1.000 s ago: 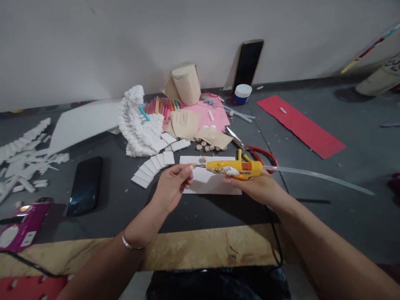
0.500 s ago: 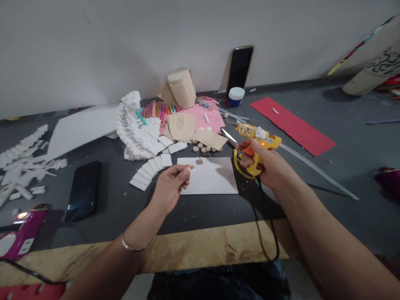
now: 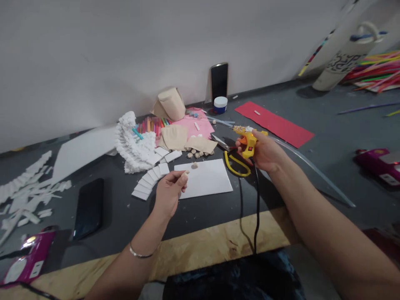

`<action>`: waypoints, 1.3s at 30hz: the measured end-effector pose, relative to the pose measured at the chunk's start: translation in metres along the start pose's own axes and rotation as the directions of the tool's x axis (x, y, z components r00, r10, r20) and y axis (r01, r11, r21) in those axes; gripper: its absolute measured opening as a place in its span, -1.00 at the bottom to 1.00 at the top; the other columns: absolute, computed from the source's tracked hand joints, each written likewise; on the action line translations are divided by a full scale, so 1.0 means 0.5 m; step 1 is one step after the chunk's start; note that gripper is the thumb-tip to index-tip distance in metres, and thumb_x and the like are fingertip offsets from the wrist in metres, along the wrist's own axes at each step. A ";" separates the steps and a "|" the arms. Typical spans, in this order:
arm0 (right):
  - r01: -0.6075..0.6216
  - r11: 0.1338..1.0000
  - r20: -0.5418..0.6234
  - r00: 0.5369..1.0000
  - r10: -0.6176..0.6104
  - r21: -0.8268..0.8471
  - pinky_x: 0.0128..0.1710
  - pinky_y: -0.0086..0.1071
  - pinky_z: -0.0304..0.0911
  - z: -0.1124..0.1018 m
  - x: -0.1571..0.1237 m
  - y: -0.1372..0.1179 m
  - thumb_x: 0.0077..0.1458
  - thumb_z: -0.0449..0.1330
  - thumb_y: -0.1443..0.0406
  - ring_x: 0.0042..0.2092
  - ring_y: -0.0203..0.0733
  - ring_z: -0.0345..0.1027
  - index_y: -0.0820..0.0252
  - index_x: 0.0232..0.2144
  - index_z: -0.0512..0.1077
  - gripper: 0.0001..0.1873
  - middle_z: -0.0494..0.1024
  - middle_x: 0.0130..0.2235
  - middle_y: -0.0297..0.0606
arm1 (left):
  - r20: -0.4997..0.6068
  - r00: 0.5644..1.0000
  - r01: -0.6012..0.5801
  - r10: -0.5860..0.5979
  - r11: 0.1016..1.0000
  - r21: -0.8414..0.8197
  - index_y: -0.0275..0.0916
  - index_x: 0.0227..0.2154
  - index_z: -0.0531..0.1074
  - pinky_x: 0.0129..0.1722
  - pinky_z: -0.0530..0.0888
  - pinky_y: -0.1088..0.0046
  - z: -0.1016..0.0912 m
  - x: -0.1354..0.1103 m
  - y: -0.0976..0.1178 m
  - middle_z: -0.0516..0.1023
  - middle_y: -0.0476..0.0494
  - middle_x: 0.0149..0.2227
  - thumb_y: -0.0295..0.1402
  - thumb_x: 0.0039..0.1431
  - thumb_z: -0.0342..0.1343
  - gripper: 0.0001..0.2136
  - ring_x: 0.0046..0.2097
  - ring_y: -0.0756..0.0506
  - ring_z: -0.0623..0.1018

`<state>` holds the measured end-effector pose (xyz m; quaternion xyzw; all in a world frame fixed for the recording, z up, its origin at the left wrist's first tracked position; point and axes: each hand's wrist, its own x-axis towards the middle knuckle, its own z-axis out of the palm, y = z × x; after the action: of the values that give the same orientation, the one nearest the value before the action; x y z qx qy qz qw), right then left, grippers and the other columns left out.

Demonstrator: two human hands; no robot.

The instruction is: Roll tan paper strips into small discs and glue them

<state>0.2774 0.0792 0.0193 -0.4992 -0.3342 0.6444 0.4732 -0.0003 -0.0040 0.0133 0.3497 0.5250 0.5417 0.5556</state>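
A dark grey desk meets a white wall; left to right, one black phone lies flat; the left hand pinches one tiny tan bit over one white foam sheet; the right hand grips one yellow glue gun, near one red sheet.

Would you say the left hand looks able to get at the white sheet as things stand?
Probably yes: the left hand sits at the edge of the white sheet, with nothing between them.
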 end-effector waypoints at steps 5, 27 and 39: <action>0.046 0.996 -0.049 0.998 -0.043 0.075 -0.28 -0.24 0.42 -0.005 0.015 0.001 0.10 0.06 0.07 -0.32 -0.12 0.43 0.12 -0.41 0.39 -0.73 0.50 -0.38 -0.18 | -0.043 0.994 -0.093 0.099 0.989 0.119 -0.31 -0.40 0.54 -0.55 0.28 0.60 -0.007 0.008 -0.002 0.41 0.06 -0.60 -0.21 -0.22 0.38 -0.68 -0.55 0.10 0.33; 0.080 0.922 -0.140 0.990 -0.029 0.379 -0.06 -0.46 0.36 -0.020 -0.121 0.006 0.12 0.14 0.38 -0.14 -0.27 0.48 0.30 -0.28 0.45 -0.88 0.53 -0.16 -0.12 | 0.067 0.996 0.056 -0.050 0.995 -0.083 -0.31 -0.48 0.48 -0.62 0.19 0.69 0.014 -0.003 0.018 0.37 0.08 -0.64 -0.19 -0.39 0.48 -0.58 -0.58 0.15 0.31; 0.448 0.778 0.499 0.843 -0.204 -0.440 -0.36 -0.43 0.31 0.165 -0.135 0.034 0.03 0.09 0.47 -0.40 -0.38 0.38 0.12 0.14 0.31 -0.42 0.51 0.00 -0.21 | 0.133 0.990 -0.033 0.038 0.999 -0.036 -0.30 -0.47 0.50 -0.58 0.22 0.66 0.008 -0.012 0.014 0.39 0.06 -0.63 -0.20 -0.30 0.45 -0.64 -0.57 0.12 0.33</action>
<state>0.1973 0.0132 0.0490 -0.3920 -0.6795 0.5215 0.3356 0.0029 -0.0082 0.0220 0.3850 0.4712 0.5357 0.5855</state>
